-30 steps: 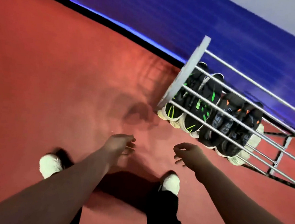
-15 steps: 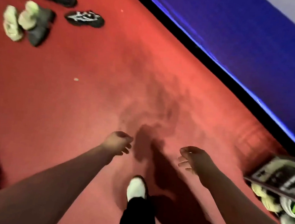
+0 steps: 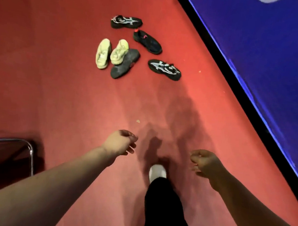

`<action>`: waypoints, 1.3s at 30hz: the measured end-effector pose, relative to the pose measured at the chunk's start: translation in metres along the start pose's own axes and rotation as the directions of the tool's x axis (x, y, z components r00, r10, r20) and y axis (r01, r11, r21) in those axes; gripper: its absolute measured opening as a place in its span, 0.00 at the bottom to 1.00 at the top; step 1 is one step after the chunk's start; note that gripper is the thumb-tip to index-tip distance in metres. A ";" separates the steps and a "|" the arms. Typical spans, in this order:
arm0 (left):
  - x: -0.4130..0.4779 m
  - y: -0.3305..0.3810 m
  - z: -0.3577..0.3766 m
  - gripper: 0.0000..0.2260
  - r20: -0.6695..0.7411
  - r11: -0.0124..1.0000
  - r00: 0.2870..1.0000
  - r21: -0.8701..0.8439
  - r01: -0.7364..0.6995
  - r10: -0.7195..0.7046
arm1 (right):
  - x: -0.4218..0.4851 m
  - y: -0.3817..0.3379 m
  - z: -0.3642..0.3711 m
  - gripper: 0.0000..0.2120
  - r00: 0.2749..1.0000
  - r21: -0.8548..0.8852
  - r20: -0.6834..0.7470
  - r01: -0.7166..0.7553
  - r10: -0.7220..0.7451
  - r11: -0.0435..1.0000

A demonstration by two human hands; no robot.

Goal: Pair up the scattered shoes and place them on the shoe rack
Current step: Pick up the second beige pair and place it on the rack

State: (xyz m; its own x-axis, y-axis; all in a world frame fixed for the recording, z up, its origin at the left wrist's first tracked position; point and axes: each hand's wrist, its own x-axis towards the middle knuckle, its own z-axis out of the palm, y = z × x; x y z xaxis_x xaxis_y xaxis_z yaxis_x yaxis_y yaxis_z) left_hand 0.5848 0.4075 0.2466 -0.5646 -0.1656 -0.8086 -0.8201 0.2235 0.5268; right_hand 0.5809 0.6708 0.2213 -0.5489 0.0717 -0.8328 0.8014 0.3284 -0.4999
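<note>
Several shoes lie scattered on the red floor ahead. Two pale yellow sneakers (image 3: 103, 53) (image 3: 119, 51) sit side by side, the right one resting against an overturned dark shoe (image 3: 125, 63) with its grey sole up. A black shoe with red trim (image 3: 147, 42) lies behind them. Two black shoes with white-teal stripes (image 3: 126, 22) (image 3: 164, 69) lie apart from each other. My left hand (image 3: 120, 142) and my right hand (image 3: 205, 162) hang empty in front of me with loosely curled fingers, well short of the shoes. The shoe rack is out of view.
A blue wall (image 3: 259, 41) with a black base strip (image 3: 237, 84) runs diagonally along the right. A chrome-framed chair or stool (image 3: 30, 149) stands at the lower left. My white shoe (image 3: 157, 171) and black trouser leg are below my hands.
The view has swung left, away from the shoe rack, which has left the frame. The scattered shoes have come into view and are now closer and more central. Both hands stay empty.
</note>
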 end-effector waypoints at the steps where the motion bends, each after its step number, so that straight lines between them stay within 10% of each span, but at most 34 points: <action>1: 0.012 0.014 -0.018 0.04 -0.016 1.000 1.000 -0.008 0.002 -0.002 | 0.010 -0.022 0.010 0.03 1.000 -0.015 0.015 0.001 -0.001 1.000; 17: 0.255 0.121 -0.276 0.06 -0.050 0.997 0.996 -0.017 0.078 -0.079 | 0.172 -0.291 0.196 0.07 0.999 -0.202 0.039 -0.016 0.024 0.979; 28: 0.359 0.128 -0.429 0.06 0.040 0.987 0.991 0.112 0.119 -0.124 | 0.254 -0.392 0.339 0.03 0.982 0.064 -0.070 -0.170 0.174 0.983; 39: 0.477 0.131 -0.454 0.07 0.057 0.973 0.986 0.182 0.143 -0.156 | 0.360 -0.450 0.403 0.06 0.985 0.000 -0.049 -0.167 0.167 0.986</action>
State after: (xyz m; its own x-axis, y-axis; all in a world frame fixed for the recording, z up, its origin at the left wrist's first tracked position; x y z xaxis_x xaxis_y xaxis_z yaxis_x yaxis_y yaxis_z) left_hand 0.1660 -0.0782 0.0488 -0.4237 -0.1435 -0.8944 -0.8615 0.3688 0.3489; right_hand 0.1185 0.1690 0.0509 -0.4182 0.1721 -0.8919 0.8820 0.3116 -0.3535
